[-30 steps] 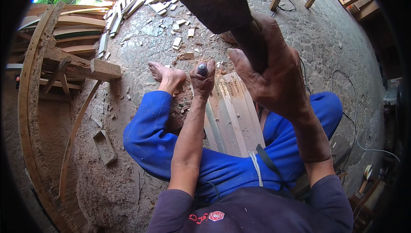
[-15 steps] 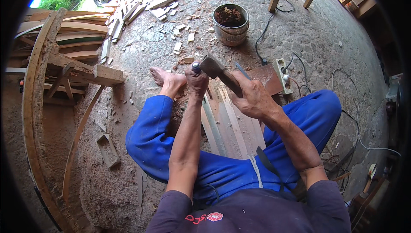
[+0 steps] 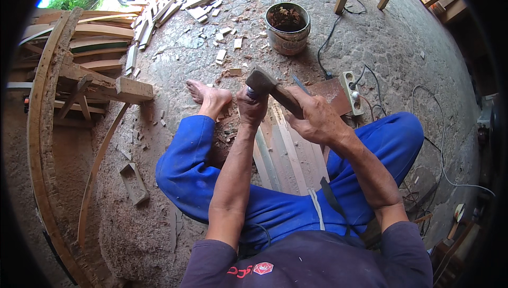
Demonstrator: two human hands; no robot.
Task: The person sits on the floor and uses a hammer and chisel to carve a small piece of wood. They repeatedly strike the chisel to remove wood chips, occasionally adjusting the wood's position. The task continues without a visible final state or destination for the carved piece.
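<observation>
My left hand point(image 3: 252, 107) is closed round the upright handle of a chisel point(image 3: 250, 91); only its capped top shows, and the blade is hidden below my fist. Over that top lies the blocky, worn head of a hammer point(image 3: 261, 80), at or very near the handle's end. My right hand point(image 3: 317, 116) grips the hammer's wooden handle from the right. Beneath both hands a wooden workpiece point(image 3: 288, 150) of light and darker strips lies between my bent legs, strewn with chips. The spot where the chisel meets the wood cannot be seen.
A dirty bucket point(image 3: 288, 29) stands ahead. To the right are a power strip point(image 3: 351, 93) with cords and a reddish-brown board point(image 3: 329, 97). Wood offcuts point(image 3: 201, 7) litter the floor. A wooden frame point(image 3: 47, 76) rises at left, near a small open box point(image 3: 134, 184).
The hammer head has moved slightly down and left over the chisel's top, covering much of it. My left hand has shifted a little right and down.
</observation>
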